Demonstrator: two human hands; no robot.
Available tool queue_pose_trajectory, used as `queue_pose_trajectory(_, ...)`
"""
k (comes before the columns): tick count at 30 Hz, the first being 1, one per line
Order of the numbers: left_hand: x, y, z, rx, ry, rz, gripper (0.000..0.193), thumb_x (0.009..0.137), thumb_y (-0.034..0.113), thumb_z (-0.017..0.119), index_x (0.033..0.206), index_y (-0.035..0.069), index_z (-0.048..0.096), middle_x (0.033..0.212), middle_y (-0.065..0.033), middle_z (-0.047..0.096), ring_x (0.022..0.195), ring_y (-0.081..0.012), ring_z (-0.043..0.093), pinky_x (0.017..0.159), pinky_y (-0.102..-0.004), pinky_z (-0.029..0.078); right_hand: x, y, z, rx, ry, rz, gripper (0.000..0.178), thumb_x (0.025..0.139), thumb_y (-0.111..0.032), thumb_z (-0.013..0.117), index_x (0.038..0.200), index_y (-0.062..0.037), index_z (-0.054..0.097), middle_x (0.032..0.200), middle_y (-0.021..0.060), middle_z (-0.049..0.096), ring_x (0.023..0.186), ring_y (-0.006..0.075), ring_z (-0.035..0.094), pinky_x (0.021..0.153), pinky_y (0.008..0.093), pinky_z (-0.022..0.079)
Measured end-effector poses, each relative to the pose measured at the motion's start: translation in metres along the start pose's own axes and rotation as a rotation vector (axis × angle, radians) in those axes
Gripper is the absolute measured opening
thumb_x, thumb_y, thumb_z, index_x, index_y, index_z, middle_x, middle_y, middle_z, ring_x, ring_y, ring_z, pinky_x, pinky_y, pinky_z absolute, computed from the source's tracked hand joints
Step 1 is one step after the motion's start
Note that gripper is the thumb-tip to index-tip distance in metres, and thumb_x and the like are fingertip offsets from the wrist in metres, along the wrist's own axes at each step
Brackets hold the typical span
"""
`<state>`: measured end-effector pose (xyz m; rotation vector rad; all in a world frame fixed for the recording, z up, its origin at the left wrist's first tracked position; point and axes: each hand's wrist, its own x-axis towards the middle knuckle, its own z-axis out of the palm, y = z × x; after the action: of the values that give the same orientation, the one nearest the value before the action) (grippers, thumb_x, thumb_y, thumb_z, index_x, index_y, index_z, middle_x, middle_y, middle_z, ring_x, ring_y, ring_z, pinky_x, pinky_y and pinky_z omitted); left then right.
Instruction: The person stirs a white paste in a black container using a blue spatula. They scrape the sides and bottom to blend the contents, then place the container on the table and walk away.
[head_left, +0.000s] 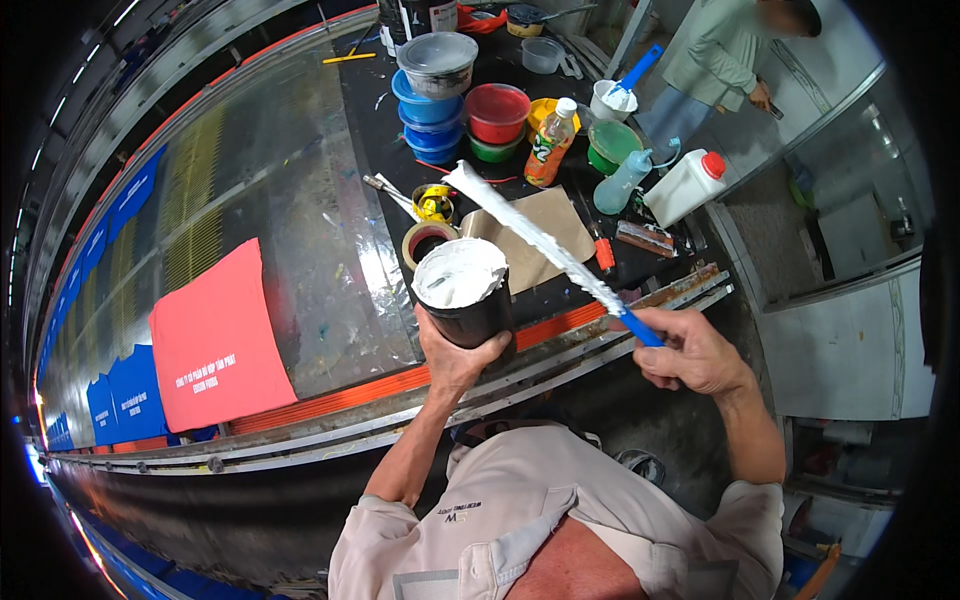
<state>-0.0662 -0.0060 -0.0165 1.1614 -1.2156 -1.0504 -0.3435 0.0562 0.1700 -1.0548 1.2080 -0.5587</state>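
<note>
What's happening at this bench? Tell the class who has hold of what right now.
A person's left hand grips a black tub of thick white paste by the table edge. The right hand holds a blue-handled spatula, its long blade coated in white and out of the tub. Behind stand stacked blue tubs and an orange drink bottle. To the left, a printed coral-red cloth lies on the table. Another person stands at the upper right.

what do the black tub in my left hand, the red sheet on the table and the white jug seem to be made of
Black tub: probably plastic; smooth, softly glossy wall.
Red sheet: likely fabric; matte, with limp, wavy edges.
White jug: apparently plastic; satin, with rounded, moulded-looking corners.
</note>
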Motion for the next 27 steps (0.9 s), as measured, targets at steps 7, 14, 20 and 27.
queue_pose_trajectory(7,-0.004,-0.002,0.003,-0.084,-0.011,-0.029,0.101,0.058,0.029,0.096,0.136,-0.003,0.040,0.126,-0.0186,0.060,0.117,-0.0274,0.062,0.101,-0.0399,0.050,0.045,0.016,0.033,0.272,-0.166,-0.062,0.042,0.110,-0.036,0.048,0.127,0.0026,0.057,0.090,0.0133,0.069,0.062,0.0087,0.063,0.052,0.0217,0.052)
queue_pose_trajectory(14,-0.004,0.000,0.004,-0.090,0.012,-0.024,0.099,0.057,0.024,0.096,0.134,-0.003,0.040,0.125,-0.0171,0.060,0.116,-0.0257,0.062,0.101,-0.0396,0.050,0.070,0.035,0.055,0.381,-0.226,0.013,0.044,0.109,-0.042,0.050,0.113,0.0006,0.061,0.078,0.0120,0.068,0.053,0.0113,0.063,0.045,0.0235,0.052)
queue_pose_trajectory(20,-0.001,-0.012,-0.006,-0.152,0.036,-0.037,0.102,0.058,0.022,0.096,0.138,-0.002,0.038,0.128,-0.0164,0.057,0.118,-0.0255,0.060,0.102,-0.0394,0.049,0.058,0.041,0.052,0.288,-0.194,0.100,0.041,0.108,-0.039,0.052,0.108,0.0012,0.061,0.069,0.0089,0.065,0.046,0.0106,0.059,0.039,0.0237,0.046)
queue_pose_trajectory(27,0.005,-0.016,-0.016,-0.097,0.056,-0.031,0.104,0.058,0.020,0.095,0.141,-0.001,0.037,0.131,-0.0158,0.055,0.123,-0.0264,0.057,0.106,-0.0401,0.046,0.021,0.033,0.030,0.231,-0.146,0.257,0.039,0.108,-0.035,0.053,0.104,0.0026,0.061,0.067,0.0081,0.064,0.044,0.0105,0.057,0.037,0.0236,0.043)
